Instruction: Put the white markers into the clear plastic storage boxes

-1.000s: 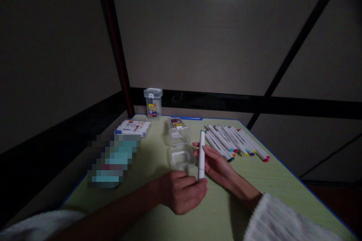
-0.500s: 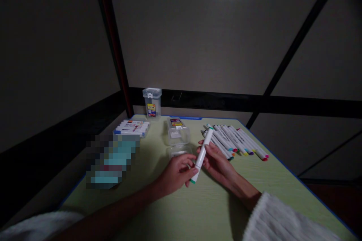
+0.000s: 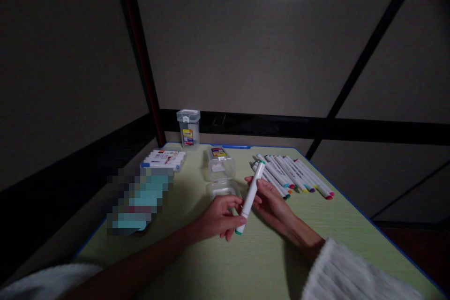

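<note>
A white marker (image 3: 251,198) with green ends slants between my two hands over the middle of the table. My left hand (image 3: 218,217) pinches its lower end between thumb and fingers. Higher up, my right hand (image 3: 273,202) grips the barrel, its thumb lying along the side. Just behind my left hand is a clear plastic box (image 3: 221,168) lying on its side with its lid (image 3: 225,187) open toward me; my fingers cover part of the lid. To the right, several white markers (image 3: 291,172) with coloured ends lie in a loose row.
A tall clear box (image 3: 189,129) with a lid stands at the back left of the green table (image 3: 260,267). In front of it lies a flat case of markers (image 3: 164,159). A pixelated turquoise object (image 3: 146,199) rests near the left edge.
The marker's lower end has dipped slightly toward me, and my left hand has moved a little down with it. My right hand stays almost in place. The objects on the table have not moved.
</note>
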Available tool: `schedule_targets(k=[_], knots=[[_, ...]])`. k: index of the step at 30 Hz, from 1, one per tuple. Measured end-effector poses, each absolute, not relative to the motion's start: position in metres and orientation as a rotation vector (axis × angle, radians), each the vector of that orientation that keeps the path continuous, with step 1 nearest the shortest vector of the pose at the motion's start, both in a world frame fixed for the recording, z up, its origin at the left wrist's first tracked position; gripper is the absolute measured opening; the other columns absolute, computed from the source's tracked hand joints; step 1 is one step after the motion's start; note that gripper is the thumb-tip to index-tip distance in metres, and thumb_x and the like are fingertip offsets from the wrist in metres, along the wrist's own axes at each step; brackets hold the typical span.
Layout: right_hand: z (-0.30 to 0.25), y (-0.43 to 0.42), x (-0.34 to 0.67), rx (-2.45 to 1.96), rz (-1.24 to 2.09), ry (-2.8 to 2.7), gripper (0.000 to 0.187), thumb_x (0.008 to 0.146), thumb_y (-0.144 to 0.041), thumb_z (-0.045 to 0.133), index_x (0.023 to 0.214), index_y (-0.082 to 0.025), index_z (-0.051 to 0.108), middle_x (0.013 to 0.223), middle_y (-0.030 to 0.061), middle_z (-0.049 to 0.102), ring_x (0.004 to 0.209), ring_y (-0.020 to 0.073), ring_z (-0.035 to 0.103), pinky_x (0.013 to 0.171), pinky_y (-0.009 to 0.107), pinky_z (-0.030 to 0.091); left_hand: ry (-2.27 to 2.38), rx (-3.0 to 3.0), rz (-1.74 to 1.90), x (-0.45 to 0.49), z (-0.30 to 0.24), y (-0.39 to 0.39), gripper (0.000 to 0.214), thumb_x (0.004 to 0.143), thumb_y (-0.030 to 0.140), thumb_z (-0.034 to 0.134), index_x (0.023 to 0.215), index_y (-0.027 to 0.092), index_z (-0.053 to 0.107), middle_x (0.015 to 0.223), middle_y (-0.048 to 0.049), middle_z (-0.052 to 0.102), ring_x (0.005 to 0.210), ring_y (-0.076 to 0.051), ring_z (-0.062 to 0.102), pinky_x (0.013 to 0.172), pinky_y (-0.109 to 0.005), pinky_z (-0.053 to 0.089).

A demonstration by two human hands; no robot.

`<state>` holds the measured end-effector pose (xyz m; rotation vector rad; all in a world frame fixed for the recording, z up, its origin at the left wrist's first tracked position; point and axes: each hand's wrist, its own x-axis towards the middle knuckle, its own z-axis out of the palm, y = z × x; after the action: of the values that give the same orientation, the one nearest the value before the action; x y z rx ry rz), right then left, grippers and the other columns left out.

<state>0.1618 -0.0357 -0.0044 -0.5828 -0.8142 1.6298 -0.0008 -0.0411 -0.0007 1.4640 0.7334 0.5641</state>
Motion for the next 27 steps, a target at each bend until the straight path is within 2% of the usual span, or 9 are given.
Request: schedule_targets(k=[5,10,13,19,24,27], knots=[[-0.005,-0.033,0.165,-0.564,1.599,-0.734,0.025,0.064,-0.027,0.071,0.083,-0.012,0.066,0.043,-0.0087,0.034,0.039,0.0027,0.027,0.038,0.012,0.028,0.723,1.463,0.476,-0.002,0.002,-0.044,0.032,0.064,0.025,0.064,0.091,0.013,0.051,0.063,0.0061,0.053,0.032,-0.001,0.045,0.028,-0.012,0.028],[-0.005,-0.033,0.169,-0.550,1.623,-0.679,0.033,0.071,-0.045,0.061,0.080,-0.013,0.065,0.034,-0.0097,0.025,0.037,0.0053,0.025,0.040,0.016,0.032,0.650,1.411,0.389,-0.002,0.004,-0.046,0.027,0.065,0.022,0.061,0.089,0.012,0.052,0.066,0.0049,0.055,0.031,0.000,0.044,0.028,-0.012,0.027],[-0.003,-0.033,0.170,-0.516,1.646,-0.659,0.033,0.073,-0.047,0.057,0.073,-0.014,0.063,0.033,-0.0087,0.026,0.037,0.0069,0.029,0.041,0.017,0.034,0.600,1.340,0.378,-0.004,0.007,-0.046,0.030,0.065,0.022,0.060,0.092,0.010,0.054,0.061,0.0042,0.056,0.030,0.000,0.041,0.028,-0.013,0.024],[-0.001,-0.031,0.174,-0.450,1.639,-0.580,0.023,0.076,-0.037,0.055,0.067,-0.016,0.059,0.035,-0.0076,0.031,0.037,0.0072,0.029,0.042,0.018,0.036,0.627,1.162,0.606,-0.008,0.009,-0.037,0.042,0.061,0.023,0.059,0.100,0.011,0.051,0.057,0.0025,0.060,0.028,-0.002,0.038,0.027,-0.015,0.017],[-0.002,-0.030,0.177,-0.401,1.625,-0.546,0.017,0.076,-0.031,0.053,0.068,-0.016,0.058,0.041,-0.0068,0.035,0.038,0.0068,0.028,0.043,0.019,0.037,0.768,1.097,0.909,-0.008,0.009,-0.028,0.024,0.067,0.028,0.055,0.084,0.012,0.053,0.057,0.0023,0.059,0.030,-0.002,0.041,0.029,-0.014,0.020],[-0.003,-0.031,0.176,-0.384,1.649,-0.564,0.015,0.075,-0.027,0.052,0.071,-0.015,0.060,0.042,-0.0057,0.036,0.039,0.0065,0.028,0.042,0.018,0.036,0.836,1.073,1.061,-0.009,0.010,-0.023,0.021,0.069,0.033,0.055,0.078,0.014,0.050,0.057,0.0030,0.058,0.031,-0.002,0.042,0.031,-0.013,0.023]])
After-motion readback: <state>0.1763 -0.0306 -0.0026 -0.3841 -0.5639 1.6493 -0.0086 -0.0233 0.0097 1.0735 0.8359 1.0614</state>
